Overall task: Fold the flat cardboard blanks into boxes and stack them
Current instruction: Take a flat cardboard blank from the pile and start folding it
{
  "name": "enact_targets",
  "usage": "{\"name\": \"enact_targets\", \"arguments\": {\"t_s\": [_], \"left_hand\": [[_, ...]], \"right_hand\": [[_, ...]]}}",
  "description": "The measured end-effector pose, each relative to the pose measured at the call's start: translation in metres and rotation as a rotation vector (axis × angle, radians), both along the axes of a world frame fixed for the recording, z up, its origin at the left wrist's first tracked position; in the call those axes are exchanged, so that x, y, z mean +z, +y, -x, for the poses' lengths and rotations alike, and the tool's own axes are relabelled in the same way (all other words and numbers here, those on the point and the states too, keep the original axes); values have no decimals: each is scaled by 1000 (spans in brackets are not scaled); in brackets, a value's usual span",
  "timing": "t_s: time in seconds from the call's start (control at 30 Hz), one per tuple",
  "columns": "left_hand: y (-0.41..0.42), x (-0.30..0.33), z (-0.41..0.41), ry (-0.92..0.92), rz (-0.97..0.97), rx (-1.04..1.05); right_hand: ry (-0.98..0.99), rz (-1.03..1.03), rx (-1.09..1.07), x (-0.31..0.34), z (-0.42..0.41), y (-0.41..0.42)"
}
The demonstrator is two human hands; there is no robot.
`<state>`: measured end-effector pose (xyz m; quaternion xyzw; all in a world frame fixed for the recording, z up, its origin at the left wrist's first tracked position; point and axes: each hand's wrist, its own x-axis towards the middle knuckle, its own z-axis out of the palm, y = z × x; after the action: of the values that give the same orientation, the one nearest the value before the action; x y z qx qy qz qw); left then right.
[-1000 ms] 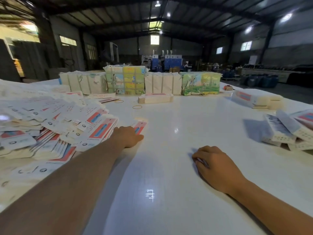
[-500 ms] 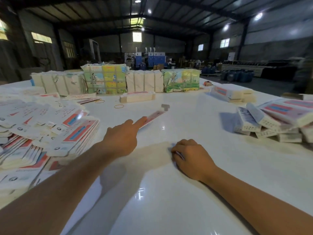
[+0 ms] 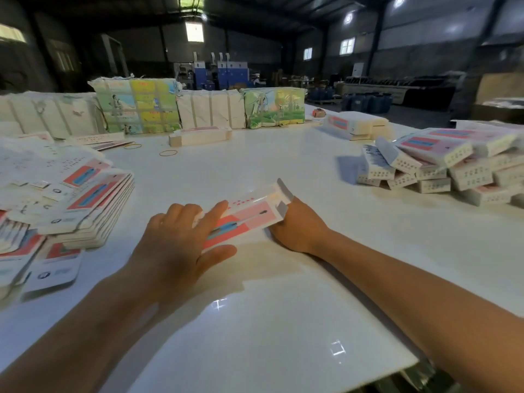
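Observation:
A flat cardboard blank (image 3: 243, 217), white with a pink and blue print, lies tilted over the white table (image 3: 255, 321) in front of me. My left hand (image 3: 175, 245) pinches its near end, index finger on top and thumb below. My right hand (image 3: 300, 228) grips the far right end, its fingers curled and hidden under the card. A loose pile of flat blanks (image 3: 85, 199) spreads over the table's left side. Folded boxes (image 3: 442, 165) are heaped at the right.
Wrapped bundles (image 3: 136, 106) line the back of the table. A single folded box (image 3: 198, 136) and rubber bands (image 3: 168, 153) lie in front of them. More boxes (image 3: 357, 126) sit at the back right. The table's near edge is bottom right.
My left hand has carried the blank from the pile side to the middle, and my right hand has opened from a fist on the table and taken the blank's other end.

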<state>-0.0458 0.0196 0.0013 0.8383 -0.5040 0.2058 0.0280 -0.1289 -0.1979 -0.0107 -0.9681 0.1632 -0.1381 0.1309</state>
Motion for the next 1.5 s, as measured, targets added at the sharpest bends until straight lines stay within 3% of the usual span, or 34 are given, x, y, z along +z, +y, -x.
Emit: {"name": "enact_targets", "arguments": {"t_s": [0.1, 0.17, 0.23, 0.3, 0.33, 0.47, 0.63, 0.8, 1.07, 1.3, 1.5], "left_hand": [[-2, -2, 0, 0, 7, -27], [-3, -6, -2, 31, 30, -35], [-3, -6, -7, 37, 44, -27], [-1, -4, -9, 41, 45, -20], [-1, -4, -9, 40, 54, -28], [-2, 4, -4, -10, 124, -30], [-1, 7, 3, 68, 237, 23], [-1, 11, -4, 188, 270, 134], [-2, 12, 3, 137, 285, 132], [-6, 13, 9, 40, 227, 99], [-5, 15, 14, -20, 247, -3]], "right_hand": [[-67, -74, 38, -1, 2, -4], [-305, -277, -65, 5, 2, -5], [-545, -746, -144, 16, 4, -5], [-522, -1191, -94, 25, 7, -2], [-439, -1254, -35, 26, 9, 2], [-378, -1231, 145, 22, 11, 9], [-468, -1218, 55, 21, 10, 6], [-736, -766, -102, 25, 19, 6], [-633, -528, 49, 24, 22, 37], [-511, -720, 42, 23, 17, 33], [-525, -640, 26, 22, 14, 29]]}}
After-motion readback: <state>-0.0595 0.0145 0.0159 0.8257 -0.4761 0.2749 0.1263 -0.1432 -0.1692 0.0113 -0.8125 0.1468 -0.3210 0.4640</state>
